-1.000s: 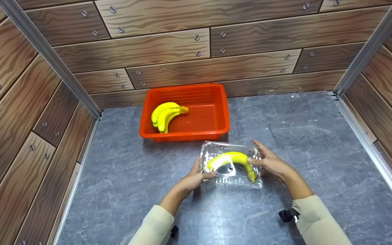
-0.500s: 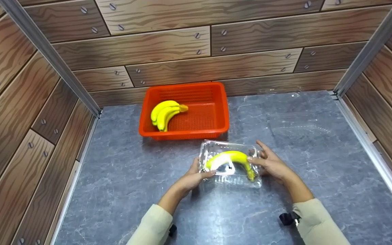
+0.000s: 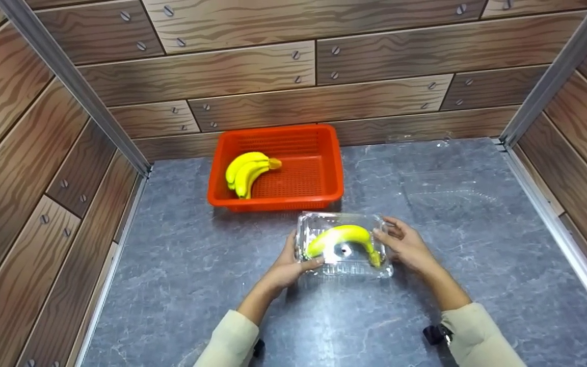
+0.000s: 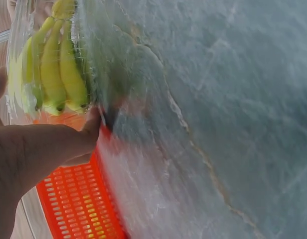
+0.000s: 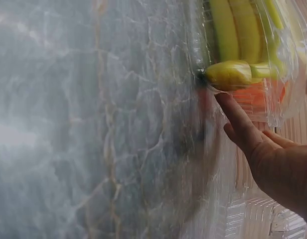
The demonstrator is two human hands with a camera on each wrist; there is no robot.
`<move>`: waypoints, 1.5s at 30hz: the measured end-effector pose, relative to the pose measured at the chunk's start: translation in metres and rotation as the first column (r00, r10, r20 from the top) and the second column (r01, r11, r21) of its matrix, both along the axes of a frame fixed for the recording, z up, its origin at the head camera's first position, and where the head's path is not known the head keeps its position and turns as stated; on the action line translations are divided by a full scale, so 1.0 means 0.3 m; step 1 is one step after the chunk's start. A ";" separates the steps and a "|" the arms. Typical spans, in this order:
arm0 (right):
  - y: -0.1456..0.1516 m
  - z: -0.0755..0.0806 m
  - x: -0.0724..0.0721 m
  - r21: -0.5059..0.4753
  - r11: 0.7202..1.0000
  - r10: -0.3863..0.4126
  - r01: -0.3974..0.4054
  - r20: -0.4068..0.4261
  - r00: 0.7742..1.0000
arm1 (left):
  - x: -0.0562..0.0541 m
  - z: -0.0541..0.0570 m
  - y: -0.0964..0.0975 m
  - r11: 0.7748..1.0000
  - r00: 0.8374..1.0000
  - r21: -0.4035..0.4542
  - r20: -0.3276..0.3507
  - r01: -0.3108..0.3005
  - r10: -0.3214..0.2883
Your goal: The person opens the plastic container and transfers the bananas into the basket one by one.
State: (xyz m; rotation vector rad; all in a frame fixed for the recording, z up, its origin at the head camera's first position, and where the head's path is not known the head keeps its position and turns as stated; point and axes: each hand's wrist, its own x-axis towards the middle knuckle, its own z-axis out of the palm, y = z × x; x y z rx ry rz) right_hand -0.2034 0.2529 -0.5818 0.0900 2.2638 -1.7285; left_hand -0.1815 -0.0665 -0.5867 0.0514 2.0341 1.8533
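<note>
A clear plastic clamshell box (image 3: 319, 220) is held between both hands, in front of the red basket. Inside lies a bunch of bananas (image 3: 342, 234); both wrist views show several fruits through the plastic. My left hand (image 3: 284, 269) grips the box's left side, its thumb lying over the lid's near left part. On the opposite side, my right hand (image 3: 411, 251) holds the right edge, thumb on the lid's edge and fingers against the side. In the right wrist view one fingertip (image 5: 223, 99) touches the box's lower edge, right below the banana stem.
A red plastic basket (image 3: 275, 205) stands at the back wall with another bunch of bananas (image 3: 252, 171) at its left end. Clear plastic containers (image 3: 449, 198) lie on the grey marbled table at the back right. Wood-patterned walls close in the table on three sides.
My right hand has drawn its spread fingers in against the box's side, and its thumb has slid toward the lid's edge. The box has turned slightly straighter. The left hand has hardly moved.
</note>
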 end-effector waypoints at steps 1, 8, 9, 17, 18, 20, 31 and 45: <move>0.000 0.001 0.004 0.016 1.000 0.001 -0.001 -0.010 1.000 | -0.002 -0.001 -0.001 1.000 1.000 -0.011 -0.006 -0.007 0.007; 0.033 -0.002 0.037 0.033 0.997 0.066 -0.063 -0.086 0.994 | -0.014 0.006 -0.014 0.992 0.992 -0.127 -0.124 -0.014 -0.002; 0.043 -0.005 0.042 0.042 0.996 0.087 -0.083 -0.105 0.991 | -0.016 0.010 -0.014 0.989 0.988 -0.148 -0.153 -0.010 -0.013; 0.096 -0.035 0.075 0.109 0.962 0.270 -0.252 -0.194 0.943 | -0.040 0.044 0.014 0.903 0.904 -0.429 -0.381 0.015 -0.196; 0.098 -0.036 0.078 0.118 0.957 0.282 -0.264 -0.190 0.940 | -0.044 0.047 0.019 0.886 0.891 -0.464 -0.393 0.021 -0.227; 0.098 -0.038 0.083 0.135 0.951 0.301 -0.280 -0.175 0.938 | -0.054 0.054 0.030 0.855 0.867 -0.518 -0.410 0.033 -0.282; 0.090 -0.062 0.085 0.124 0.928 0.363 -0.350 -0.102 0.926 | -0.100 0.096 0.107 0.580 0.724 -0.814 -0.386 0.025 -0.572; 0.096 -0.098 0.075 0.067 0.900 0.436 -0.430 -0.137 0.890 | -0.122 0.099 0.198 0.317 0.606 -0.946 -0.293 -0.071 -0.739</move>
